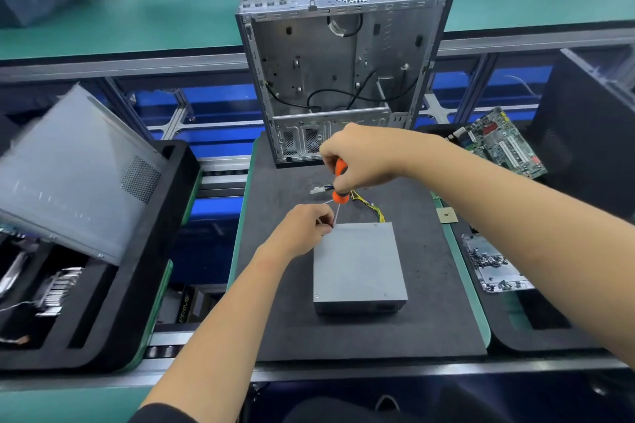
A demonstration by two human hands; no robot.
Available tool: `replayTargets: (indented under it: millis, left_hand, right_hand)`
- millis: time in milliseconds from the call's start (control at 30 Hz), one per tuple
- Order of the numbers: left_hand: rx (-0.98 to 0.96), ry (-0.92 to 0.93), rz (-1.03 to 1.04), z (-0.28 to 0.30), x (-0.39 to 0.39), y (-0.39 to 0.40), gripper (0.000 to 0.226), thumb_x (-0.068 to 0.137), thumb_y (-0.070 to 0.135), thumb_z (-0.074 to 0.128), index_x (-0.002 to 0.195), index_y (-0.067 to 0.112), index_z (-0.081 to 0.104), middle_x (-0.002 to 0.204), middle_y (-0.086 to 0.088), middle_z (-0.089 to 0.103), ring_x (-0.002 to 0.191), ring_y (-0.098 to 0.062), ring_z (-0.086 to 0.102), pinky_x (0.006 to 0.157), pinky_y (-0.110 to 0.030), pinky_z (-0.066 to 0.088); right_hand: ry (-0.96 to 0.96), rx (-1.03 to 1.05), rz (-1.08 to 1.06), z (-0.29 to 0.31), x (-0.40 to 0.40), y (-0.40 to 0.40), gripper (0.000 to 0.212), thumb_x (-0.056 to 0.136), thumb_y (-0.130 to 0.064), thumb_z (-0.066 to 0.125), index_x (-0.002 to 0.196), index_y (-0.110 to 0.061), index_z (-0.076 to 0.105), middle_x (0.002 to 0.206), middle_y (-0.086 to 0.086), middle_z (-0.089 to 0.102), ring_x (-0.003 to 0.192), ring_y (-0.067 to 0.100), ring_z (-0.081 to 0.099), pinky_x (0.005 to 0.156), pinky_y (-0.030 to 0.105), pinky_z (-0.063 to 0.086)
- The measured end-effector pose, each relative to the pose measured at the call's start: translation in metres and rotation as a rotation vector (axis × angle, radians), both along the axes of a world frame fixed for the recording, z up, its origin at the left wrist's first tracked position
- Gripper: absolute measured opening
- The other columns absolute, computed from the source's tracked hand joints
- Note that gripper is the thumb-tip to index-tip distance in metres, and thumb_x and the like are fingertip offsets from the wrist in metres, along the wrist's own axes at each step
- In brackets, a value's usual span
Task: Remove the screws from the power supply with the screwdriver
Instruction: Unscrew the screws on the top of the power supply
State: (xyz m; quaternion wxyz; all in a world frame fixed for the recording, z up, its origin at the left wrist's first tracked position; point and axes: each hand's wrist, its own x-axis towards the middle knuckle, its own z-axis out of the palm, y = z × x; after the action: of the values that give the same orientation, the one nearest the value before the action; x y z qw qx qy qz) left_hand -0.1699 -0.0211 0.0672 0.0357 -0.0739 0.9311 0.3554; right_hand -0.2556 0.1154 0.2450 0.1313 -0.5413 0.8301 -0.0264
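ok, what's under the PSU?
The PSU sits flat on a dark foam mat, which sits on a green-edged tray. Its underside and anything trapped beneath it are hidden.

Bare mat (429, 312) around power supply (357, 264) — computer case (336, 72) behind.

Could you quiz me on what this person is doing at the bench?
1. True or false: the right hand grips the screwdriver.
2. Which corner of the power supply does the tip meet? A far left, B near right, C far right.
3. Fill in: the left hand pinches the screwdriver's ____.

Key: 1 true; 2 A; 3 shaft.
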Motion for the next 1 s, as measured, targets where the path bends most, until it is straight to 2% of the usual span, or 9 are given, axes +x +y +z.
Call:
replayTargets:
  millis: [100,200,300,400,567,700,867,933,1000]
  left_hand:
    - [-0.053,-0.005,-0.026,0.003,-0.002,0.0,0.022,0.083,0.009,0.063,0.072,0.027,0.057,0.074,0.009,0.062,0.071,-0.012,0.055,0.061,-0.017,0.039]
    - [-0.073,0.005,-0.018,0.002,-0.003,0.001,0.019,0.082,0.009,0.064,0.074,0.025,0.059,0.074,0.01,0.063,0.072,-0.011,0.056,0.06,-0.014,0.038]
    - [-0.072,-0.006,-0.018,0.002,-0.005,0.001,0.016,0.081,0.008,0.064,0.077,0.023,0.061,0.078,0.008,0.065,0.076,-0.013,0.059,0.066,-0.02,0.043]
    - [-0.116,-0.051,-0.055,0.005,-0.01,0.001,0.015,0.082,0.007,0.064,0.078,0.021,0.061,0.078,0.007,0.064,0.076,-0.015,0.059,0.07,-0.029,0.048]
    - [-0.071,-0.133,-0.078,0.009,-0.018,-0.004,0.02,0.084,0.004,0.065,0.077,0.022,0.06,0.077,0.011,0.062,0.073,-0.008,0.058,0.069,-0.022,0.047]
    - [-0.059,-0.171,-0.099,0.009,-0.022,-0.005,0.017,0.085,0.003,0.064,0.081,0.018,0.059,0.079,0.007,0.062,0.073,-0.009,0.057,0.071,-0.024,0.047]
    - [0.079,-0.125,-0.041,0.005,-0.016,-0.009,0.011,0.084,0.005,0.068,0.082,0.015,0.062,0.081,0.002,0.064,0.073,-0.012,0.057,0.07,-0.024,0.046]
    - [0.181,-0.059,0.052,0.001,-0.008,-0.008,0.009,0.081,0.007,0.071,0.083,0.012,0.065,0.081,0.002,0.066,0.072,-0.011,0.058,0.07,-0.025,0.049]
    - [0.306,0.012,0.166,-0.006,0.001,-0.007,0.012,0.079,0.007,0.075,0.085,0.011,0.065,0.082,-0.002,0.068,0.071,-0.009,0.059,0.07,-0.02,0.05]
  right_hand:
    - [-0.025,-0.023,-0.043,0.001,-0.003,0.002,0.015,0.074,-0.027,0.067,0.081,-0.017,0.059,0.07,-0.009,0.056,0.055,-0.001,0.048,0.048,0.025,0.034]
    - [-0.006,-0.02,-0.034,-0.002,-0.003,0.003,0.018,0.073,-0.03,0.069,0.08,-0.019,0.057,0.074,-0.009,0.054,0.065,0.004,0.05,0.05,0.026,0.034]
    - [0.013,-0.037,-0.035,-0.004,-0.005,0.004,0.019,0.072,-0.031,0.07,0.079,-0.019,0.057,0.077,-0.007,0.055,0.074,0.014,0.051,0.054,0.028,0.038]
    - [0.009,-0.056,-0.043,-0.004,-0.006,0.006,0.017,0.072,-0.03,0.069,0.078,-0.02,0.057,0.077,-0.008,0.055,0.075,0.014,0.05,0.053,0.028,0.036]
    - [0.006,-0.06,-0.027,-0.006,-0.007,0.008,0.018,0.073,-0.03,0.069,0.08,-0.018,0.057,0.077,-0.009,0.054,0.072,0.009,0.047,0.053,0.028,0.035]
    - [-0.004,-0.069,-0.035,-0.007,-0.008,0.01,0.019,0.072,-0.031,0.07,0.079,-0.018,0.058,0.077,-0.008,0.055,0.073,0.011,0.048,0.054,0.028,0.036]
    - [-0.028,-0.088,-0.049,-0.009,-0.011,0.01,0.018,0.072,-0.03,0.07,0.081,-0.018,0.059,0.076,-0.01,0.053,0.071,0.005,0.045,0.052,0.027,0.033]
    - [-0.033,-0.096,-0.056,-0.01,-0.012,0.009,0.018,0.072,-0.029,0.07,0.08,-0.018,0.059,0.077,-0.008,0.054,0.073,0.009,0.048,0.052,0.027,0.033]
    - [-0.039,-0.1,-0.061,-0.012,-0.014,0.008,0.017,0.071,-0.029,0.069,0.079,-0.018,0.059,0.078,-0.007,0.055,0.074,0.012,0.049,0.053,0.028,0.036]
